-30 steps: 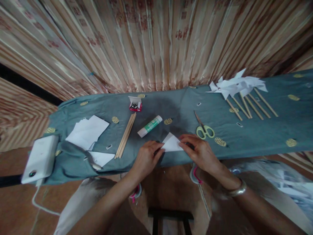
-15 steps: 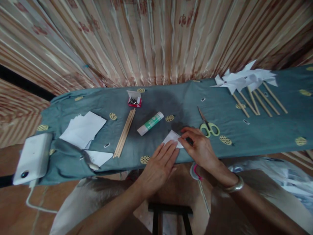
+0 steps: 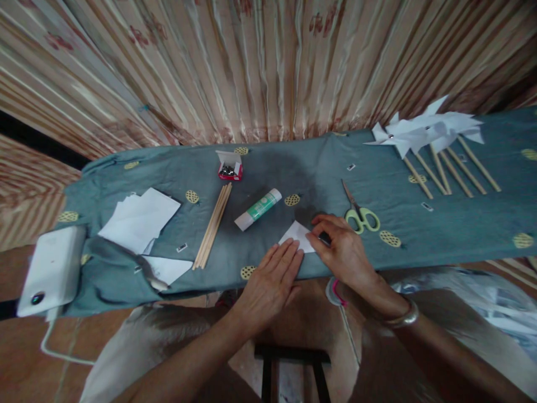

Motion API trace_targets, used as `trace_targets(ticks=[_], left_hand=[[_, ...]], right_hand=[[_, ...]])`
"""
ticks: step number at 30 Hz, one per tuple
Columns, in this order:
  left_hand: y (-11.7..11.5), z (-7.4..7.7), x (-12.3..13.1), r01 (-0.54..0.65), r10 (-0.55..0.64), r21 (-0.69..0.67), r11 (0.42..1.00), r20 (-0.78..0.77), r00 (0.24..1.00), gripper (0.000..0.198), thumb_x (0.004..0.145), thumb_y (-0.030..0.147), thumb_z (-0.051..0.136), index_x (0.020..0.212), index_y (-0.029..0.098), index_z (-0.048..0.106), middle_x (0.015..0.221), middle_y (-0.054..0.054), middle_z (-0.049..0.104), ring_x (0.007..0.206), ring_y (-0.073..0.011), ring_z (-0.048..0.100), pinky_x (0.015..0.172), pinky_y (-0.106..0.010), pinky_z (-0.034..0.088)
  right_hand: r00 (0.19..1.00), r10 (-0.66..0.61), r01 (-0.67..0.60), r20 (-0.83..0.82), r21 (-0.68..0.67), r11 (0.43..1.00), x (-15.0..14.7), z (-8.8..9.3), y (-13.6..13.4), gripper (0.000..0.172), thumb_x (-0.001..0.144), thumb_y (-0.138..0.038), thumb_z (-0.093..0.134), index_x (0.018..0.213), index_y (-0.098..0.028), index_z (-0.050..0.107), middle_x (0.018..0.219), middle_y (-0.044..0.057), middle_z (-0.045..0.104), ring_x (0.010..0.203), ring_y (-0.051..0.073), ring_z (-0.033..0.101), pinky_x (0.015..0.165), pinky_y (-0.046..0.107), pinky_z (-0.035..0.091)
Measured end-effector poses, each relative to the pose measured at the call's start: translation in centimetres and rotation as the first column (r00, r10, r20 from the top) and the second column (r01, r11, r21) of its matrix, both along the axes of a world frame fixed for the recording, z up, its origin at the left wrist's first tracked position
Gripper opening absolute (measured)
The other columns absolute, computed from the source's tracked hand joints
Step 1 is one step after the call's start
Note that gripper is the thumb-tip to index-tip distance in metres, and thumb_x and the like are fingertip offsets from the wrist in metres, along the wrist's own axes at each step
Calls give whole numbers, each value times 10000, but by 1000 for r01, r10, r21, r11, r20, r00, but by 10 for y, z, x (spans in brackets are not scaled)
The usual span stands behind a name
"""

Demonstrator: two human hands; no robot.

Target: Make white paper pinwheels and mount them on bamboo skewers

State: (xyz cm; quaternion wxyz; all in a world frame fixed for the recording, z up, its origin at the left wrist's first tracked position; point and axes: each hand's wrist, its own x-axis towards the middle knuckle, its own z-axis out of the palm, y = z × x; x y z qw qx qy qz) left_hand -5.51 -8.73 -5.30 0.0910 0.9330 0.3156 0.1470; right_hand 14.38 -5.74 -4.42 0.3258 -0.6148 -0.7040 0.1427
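Note:
A small white piece of paper (image 3: 296, 230), folded into a triangle, lies near the table's front edge. My left hand (image 3: 272, 277) rests flat on its lower left part, fingers stretched out. At the paper's right corner, my right hand (image 3: 342, 249) pinches it between thumb and forefinger. A dark patch shows inside the curl of that hand; I cannot make out what it is. Just beyond the right hand are scissors (image 3: 359, 217) with light green handles. A glue stick (image 3: 258, 209) with a green label lies behind the paper.
Several wooden sticks (image 3: 212, 226) lie left of the glue stick, beneath a small red box (image 3: 230, 168) of metal pins. White paper sheets (image 3: 140, 218) and a white power bank (image 3: 52, 271) with a cable are at left. Paper pinwheels (image 3: 432, 134) on sticks lie back right.
The view has shifted slightly. My left hand has slid a little down and left on the paper, baring more of it. The right hand keeps its pinch on the corner.

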Motion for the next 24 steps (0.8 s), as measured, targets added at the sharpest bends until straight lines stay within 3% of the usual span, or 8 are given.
trace_targets(ticks=[8, 11, 16, 24], left_hand=[[1, 2, 1, -11, 11, -22, 1000, -17, 1000, 598, 918, 289, 530, 1415, 27, 326, 1466, -241, 432, 1414, -316, 341, 1118, -492, 381], [1, 2, 2, -14, 13, -37, 999, -26, 1000, 588, 927, 291, 508, 1428, 52, 314, 1477, -232, 420, 1423, -309, 326, 1123, -498, 371], [1, 0, 3, -21, 20, -31, 999, -46, 999, 599, 923, 307, 519, 1422, 41, 323, 1477, -235, 419, 1417, -312, 337, 1125, -482, 365], [-3, 2, -12, -57, 55, -22, 998, -47, 997, 548, 923, 247, 504, 1419, 78, 341, 1465, -196, 451, 1381, -295, 402, 1109, -473, 391]], right_hand=[[1000, 6, -7, 29, 20, 1000, 1, 1, 0, 118, 879, -245, 558, 771, -216, 596, 991, 100, 683, 969, 263, 624, 886, 419, 489], [999, 25, -26, 48, 24, 999, 1, 0, -6, 142, 903, -325, 543, 896, -207, 622, 1061, 124, 674, 1017, 287, 613, 914, 454, 483], [996, 46, -50, 77, 48, 998, -1, -4, -20, 355, 902, -406, 548, 1171, -175, 572, 1249, 172, 606, 1164, 334, 556, 1002, 524, 437], [997, 5, -10, 72, 55, 998, 18, -8, -30, 337, 924, -337, 509, 1220, -179, 545, 1300, 177, 569, 1224, 329, 517, 1039, 550, 411]])
